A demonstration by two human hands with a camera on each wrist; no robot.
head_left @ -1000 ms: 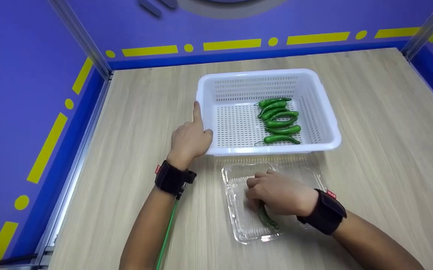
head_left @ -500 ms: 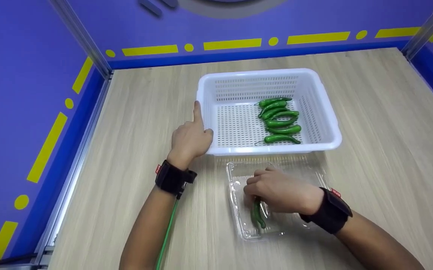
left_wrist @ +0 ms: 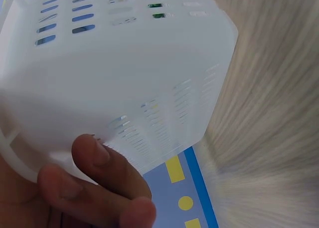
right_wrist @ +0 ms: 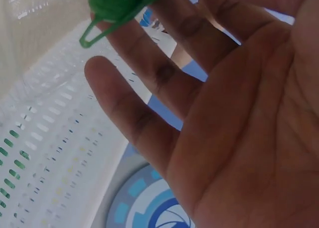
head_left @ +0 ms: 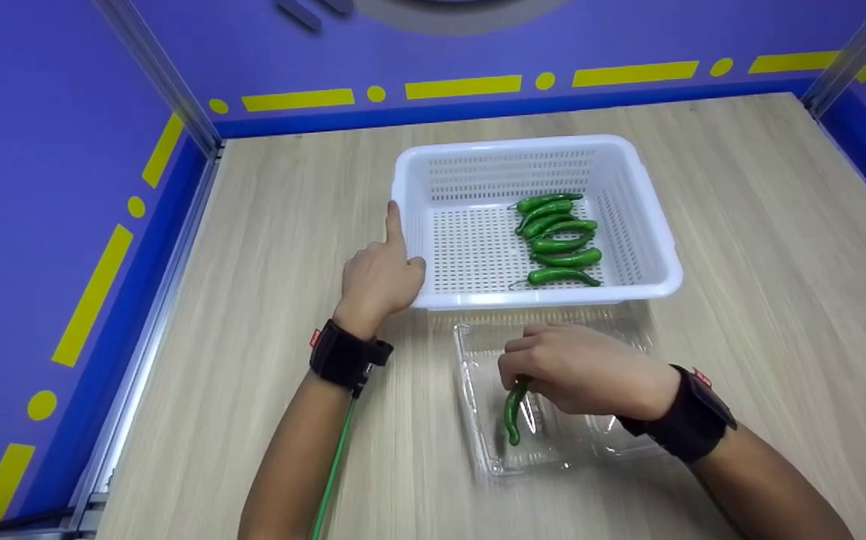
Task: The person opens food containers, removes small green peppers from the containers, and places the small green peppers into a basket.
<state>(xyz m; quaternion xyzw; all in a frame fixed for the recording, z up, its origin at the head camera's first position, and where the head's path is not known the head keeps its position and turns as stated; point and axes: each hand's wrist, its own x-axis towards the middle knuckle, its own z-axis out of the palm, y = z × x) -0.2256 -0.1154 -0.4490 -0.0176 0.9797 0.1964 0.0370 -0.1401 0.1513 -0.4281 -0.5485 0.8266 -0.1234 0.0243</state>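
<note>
My left hand (head_left: 382, 277) holds the left rim of a white perforated basket (head_left: 537, 301), index finger straight along the edge. In the left wrist view, curled fingers (left_wrist: 112, 170) show under the basket's rim. Several green chili peppers (head_left: 566, 259) lie in a column on the basket's right side. My right hand (head_left: 590, 371) pinches one green chili pepper (head_left: 512, 418) by its upper end, over a clear plastic container (head_left: 475, 409). The pepper hangs tip down; its top is hidden by the fingers. In the right wrist view the pepper (right_wrist: 113, 3) shows a looped stem.
The wooden table (head_left: 290, 225) is bounded by blue panels (head_left: 447, 112) with yellow marks at the back and sides. The clear container stands just in front of the basket. A green cord (head_left: 331, 472) runs along the left forearm.
My right hand has drawn up and to the right with the pepper, which has swung more upright. The clear container shifted slightly right. The left hand and basket stay put.
</note>
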